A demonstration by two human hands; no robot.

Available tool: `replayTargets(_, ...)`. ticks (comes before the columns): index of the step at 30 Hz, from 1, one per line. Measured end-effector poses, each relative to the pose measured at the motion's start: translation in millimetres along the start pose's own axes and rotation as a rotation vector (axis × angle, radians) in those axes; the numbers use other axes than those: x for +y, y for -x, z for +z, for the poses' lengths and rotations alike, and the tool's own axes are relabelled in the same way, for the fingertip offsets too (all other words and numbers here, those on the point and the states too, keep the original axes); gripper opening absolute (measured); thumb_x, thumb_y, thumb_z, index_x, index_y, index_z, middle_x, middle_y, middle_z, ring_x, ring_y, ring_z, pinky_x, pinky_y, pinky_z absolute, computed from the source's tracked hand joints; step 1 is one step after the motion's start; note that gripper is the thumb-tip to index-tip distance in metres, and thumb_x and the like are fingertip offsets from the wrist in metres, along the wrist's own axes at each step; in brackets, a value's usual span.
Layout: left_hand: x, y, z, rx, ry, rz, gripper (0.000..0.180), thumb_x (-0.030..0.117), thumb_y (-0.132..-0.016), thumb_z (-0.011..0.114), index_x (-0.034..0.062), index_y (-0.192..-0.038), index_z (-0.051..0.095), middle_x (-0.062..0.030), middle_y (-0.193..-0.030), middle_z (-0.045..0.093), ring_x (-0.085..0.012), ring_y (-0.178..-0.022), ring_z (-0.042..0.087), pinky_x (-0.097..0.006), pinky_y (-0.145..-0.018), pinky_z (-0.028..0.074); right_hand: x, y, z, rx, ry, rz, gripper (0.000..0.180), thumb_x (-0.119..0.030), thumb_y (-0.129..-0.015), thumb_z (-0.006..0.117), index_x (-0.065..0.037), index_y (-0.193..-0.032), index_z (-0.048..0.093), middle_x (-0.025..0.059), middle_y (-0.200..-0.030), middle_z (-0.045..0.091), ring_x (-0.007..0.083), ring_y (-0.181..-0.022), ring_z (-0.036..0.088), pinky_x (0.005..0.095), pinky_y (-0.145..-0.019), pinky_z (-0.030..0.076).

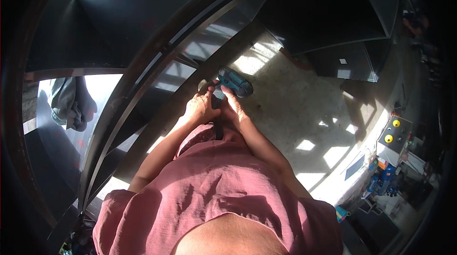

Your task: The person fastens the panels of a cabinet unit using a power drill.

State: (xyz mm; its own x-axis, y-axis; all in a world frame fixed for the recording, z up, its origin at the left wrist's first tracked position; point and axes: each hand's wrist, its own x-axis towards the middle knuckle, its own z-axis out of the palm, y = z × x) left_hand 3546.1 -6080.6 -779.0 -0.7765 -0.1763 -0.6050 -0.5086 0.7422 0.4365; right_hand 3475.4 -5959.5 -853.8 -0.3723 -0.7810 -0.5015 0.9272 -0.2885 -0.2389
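Centrally, both hands meet at a power tool above sunlit concrete.
Right hand (pixel 234 107): fingers wrapped around the handle of the teal cordless drill (pixel 234 82).
Left hand (pixel 201 107): curled beside the handle, touching it; whether it grips cannot be told.
Drill: held just beyond the pink shirt (pixel 223 183), nose toward the dark steel frame (pixel 138 79).
Surroundings: concrete floor (pixel 295 112); control box with yellow buttons (pixel 393 133), well apart.
Risk: glare and deep shadow could let the bit skid off the steel.

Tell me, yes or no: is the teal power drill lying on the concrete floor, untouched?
No: both hands, left and right, grip the teal power drill, holding it up against the dark metal frame.
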Motion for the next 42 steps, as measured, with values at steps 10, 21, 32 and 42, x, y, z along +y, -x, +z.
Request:
replayTargets(10,70.2,-99.0,-48.9,0.140,-0.015,0.101,0.059,0.035,-0.063,0.065,-0.0071,-0.103,0.056,-0.0249,-0.090,0.063,-0.0381,-0.095,0.059,-0.042,-0.084,0.049,-119.1,-39.9,-7.8,0.042,-0.024,-0.104,0.042,-0.025,-0.080,0.069,-0.011,-0.116,0.052,0.0101,-0.102,0.061,0.0204,-0.095,0.059,0.0356,-0.088,0.048)
replayTargets(21,161.3,-267.6,-143.7,0.142,-0.166,0.125,0.064,0.040,-0.063,0.064,-0.0061,-0.105,0.055,-0.0207,-0.088,0.065,-0.0352,-0.090,0.061,-0.042,-0.079,0.050,-296.5,-146.7,4.2,-0.078,-0.071,-0.297,0.035,-0.031,-0.086,0.060,-0.010,-0.113,0.053,0.0089,-0.101,0.060,0.0220,-0.097,0.057,0.0373,-0.089,0.046)
replayTargets(32,208.2,-365.1,-207.7,0.266,-0.008,0.224,0.069,0.039,-0.062,0.069,0.0013,-0.117,0.052,-0.0188,-0.080,0.065,-0.0341,-0.076,0.064,-0.040,-0.069,0.052,-403.5,-233.1,-6.6,-0.097,0.069,-0.319,0.035,-0.037,-0.089,0.051,-0.008,-0.108,0.055,0.0085,-0.099,0.061,0.0204,-0.096,0.058,0.0327,-0.086,0.047)
replayTargets(42,224.2,-346.8,-182.6,0.279,0.032,0.165,0.052,0.035,-0.065,0.065,-0.0018,-0.100,0.057,-0.0206,-0.079,0.065,-0.0348,-0.079,0.064,-0.041,-0.068,0.052,-415.8,-199.4,-5.3,-0.219,-0.002,-0.210,0.034,-0.034,-0.087,0.057,-0.010,-0.110,0.053,0.0092,-0.103,0.057,0.0229,-0.100,0.055,0.0384,-0.091,0.044)
